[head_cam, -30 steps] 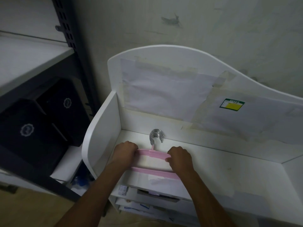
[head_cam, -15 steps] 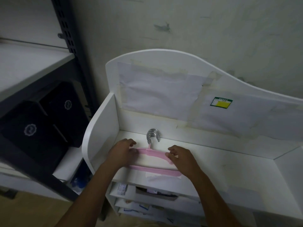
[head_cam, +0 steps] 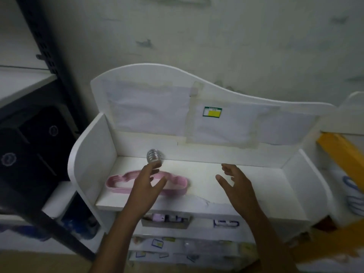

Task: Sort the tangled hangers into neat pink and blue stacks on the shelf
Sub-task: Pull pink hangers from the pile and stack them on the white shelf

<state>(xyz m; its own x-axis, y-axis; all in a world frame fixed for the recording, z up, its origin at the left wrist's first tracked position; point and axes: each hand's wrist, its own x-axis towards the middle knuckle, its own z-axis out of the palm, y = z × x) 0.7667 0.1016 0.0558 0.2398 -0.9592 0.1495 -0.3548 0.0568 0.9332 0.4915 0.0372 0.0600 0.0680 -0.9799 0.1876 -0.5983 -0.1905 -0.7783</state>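
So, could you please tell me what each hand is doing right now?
Left hand: open, fingers spread above the pink plastic hanger stack, holding nothing.
Right hand: open, empty.

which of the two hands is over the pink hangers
The left hand, fingers spread, is over the pink plastic hanger stack by its metal hooks. The right hand is over bare white shelf.

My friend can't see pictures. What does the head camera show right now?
A stack of pink hangers lies on a white shelf, metal hooks toward the back. The left hand hovers open over the stack, and the right hand is open beside it, holding nothing.
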